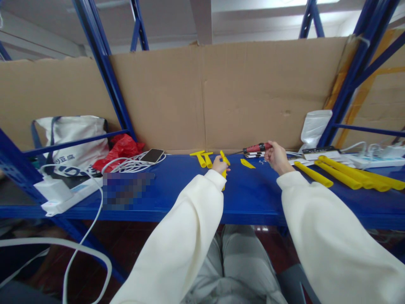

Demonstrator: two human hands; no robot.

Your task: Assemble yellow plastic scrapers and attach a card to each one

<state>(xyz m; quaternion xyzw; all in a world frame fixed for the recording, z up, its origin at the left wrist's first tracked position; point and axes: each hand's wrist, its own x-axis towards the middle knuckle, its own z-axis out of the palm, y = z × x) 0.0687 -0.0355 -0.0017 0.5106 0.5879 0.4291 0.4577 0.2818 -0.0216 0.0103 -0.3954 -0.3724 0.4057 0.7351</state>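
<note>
My left hand [219, 164] is closed around a yellow T-shaped plastic piece [225, 158], holding it upright above the blue tabletop. The fingers of my right hand [278, 158] wrap the end of a screwdriver [257, 147] with a red and black handle. Its shaft points left, with the tip at the top of the yellow piece; exact contact is too small to make out. Two similar yellow T-shaped pieces [200, 159] lie just left of my left hand. Between my hands rest a loose flat yellow piece [247, 163] and several tiny, screw-like bits [262, 161].
Several yellow tubes [338, 174] lie at the right, near a power strip [376, 160]. On the left are a phone [153, 156], coiled white cable [126, 164], red plastic bag [122, 150], tote bag [74, 141] and charger [53, 189]. Cardboard [253, 93] stands behind.
</note>
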